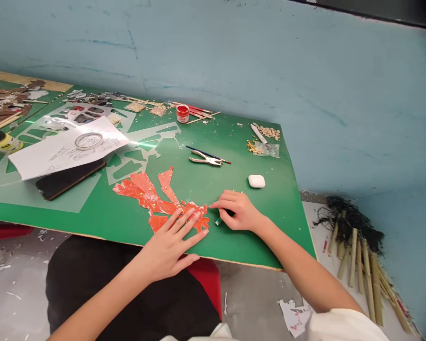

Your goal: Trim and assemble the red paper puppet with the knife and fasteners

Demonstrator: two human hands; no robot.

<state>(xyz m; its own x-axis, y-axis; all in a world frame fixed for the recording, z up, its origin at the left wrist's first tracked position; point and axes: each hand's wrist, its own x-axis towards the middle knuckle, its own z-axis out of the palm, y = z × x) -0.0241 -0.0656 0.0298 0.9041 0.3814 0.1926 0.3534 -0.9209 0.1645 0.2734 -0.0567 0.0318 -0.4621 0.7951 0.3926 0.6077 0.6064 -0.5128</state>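
My left hand (172, 244) lies flat with fingers spread on the near end of an orange-red cut-out figure (152, 194) made of jointed pieces on the green table (234, 237). My right hand (236, 210) is curled beside the figure's right end, fingers closed round a small thin tool whose pale tip (218, 221) pokes out below. Both hands rest on the table near its front edge.
Metal punch pliers (205, 159) and a thin brush (209, 155) lie behind the figure, a white earbud case (256, 181) to the right. A black phone (70, 178), paper sheet with tape ring (88, 140), red paint jar (182, 113) and a bag of small beads (264, 148) sit farther off. Bamboo sticks (362, 265) lean by the wall.
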